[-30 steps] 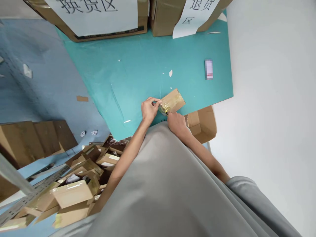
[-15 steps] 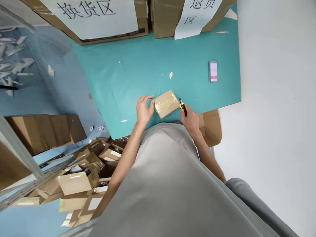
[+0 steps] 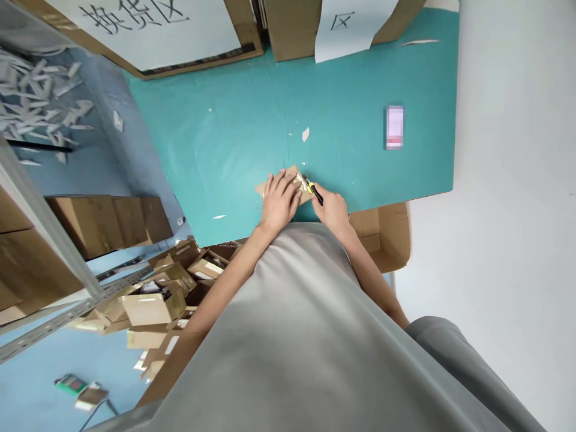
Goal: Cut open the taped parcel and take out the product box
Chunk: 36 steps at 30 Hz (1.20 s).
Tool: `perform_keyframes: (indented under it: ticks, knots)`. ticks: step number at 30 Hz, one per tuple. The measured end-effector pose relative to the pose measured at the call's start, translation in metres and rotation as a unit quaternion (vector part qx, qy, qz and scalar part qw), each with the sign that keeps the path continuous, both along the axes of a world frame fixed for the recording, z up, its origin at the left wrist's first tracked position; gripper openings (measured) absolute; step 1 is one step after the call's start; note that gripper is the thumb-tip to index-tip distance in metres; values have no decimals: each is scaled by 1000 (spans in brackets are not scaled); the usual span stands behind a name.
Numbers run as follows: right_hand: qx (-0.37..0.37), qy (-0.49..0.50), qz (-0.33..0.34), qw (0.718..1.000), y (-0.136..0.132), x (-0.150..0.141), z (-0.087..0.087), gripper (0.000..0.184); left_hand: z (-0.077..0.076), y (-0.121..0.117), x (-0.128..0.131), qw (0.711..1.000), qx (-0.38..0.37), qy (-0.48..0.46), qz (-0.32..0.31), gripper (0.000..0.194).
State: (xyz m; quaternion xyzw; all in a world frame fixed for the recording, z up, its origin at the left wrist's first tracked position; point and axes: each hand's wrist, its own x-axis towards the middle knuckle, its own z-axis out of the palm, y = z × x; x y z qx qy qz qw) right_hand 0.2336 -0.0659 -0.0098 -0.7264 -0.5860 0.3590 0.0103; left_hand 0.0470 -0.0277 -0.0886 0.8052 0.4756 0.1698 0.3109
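A small taped cardboard parcel [image 3: 297, 179] lies near the front edge of the teal table [image 3: 252, 132]. My left hand [image 3: 279, 201] rests flat on top of it, fingers stretched forward, and covers most of it. My right hand [image 3: 332, 207] is closed round a yellow and black utility knife [image 3: 314, 191]. The knife's tip touches the parcel's right end.
Two large cardboard boxes with paper labels, one [image 3: 148, 30] and another [image 3: 315, 24], stand at the table's far edge. A small pink item [image 3: 395, 126] lies at right. An open carton [image 3: 382, 231] sits below the table edge. Several small parcels [image 3: 157, 300] are piled on the floor at left.
My left hand went from gripping the parcel's left end to lying flat on top. My right hand brought the knife back against the parcel's right end.
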Motion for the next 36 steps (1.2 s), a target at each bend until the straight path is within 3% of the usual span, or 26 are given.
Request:
perform_keyframes:
  ticks: [9,18,26,32,36]
  knots:
    - [-41,-36,62,997,13,1,16,52,-4,-4,5,999,-17,-4,34,38]
    - [-112,-136,92,980,26,-31,28,60,-3,-6,10,997,-55,-29,46,38]
    - [-137,-164,68,974,9,-32,39,56,-4,-11,11,999,-42,-26,14,39]
    - [-131,-168,61,975,18,-34,32,49,-8,-10,8,999,-40,-27,6,38]
    - [-135,-162,54,976,11,-31,35,46,-6,-10,8,999,-40,-21,8,37]
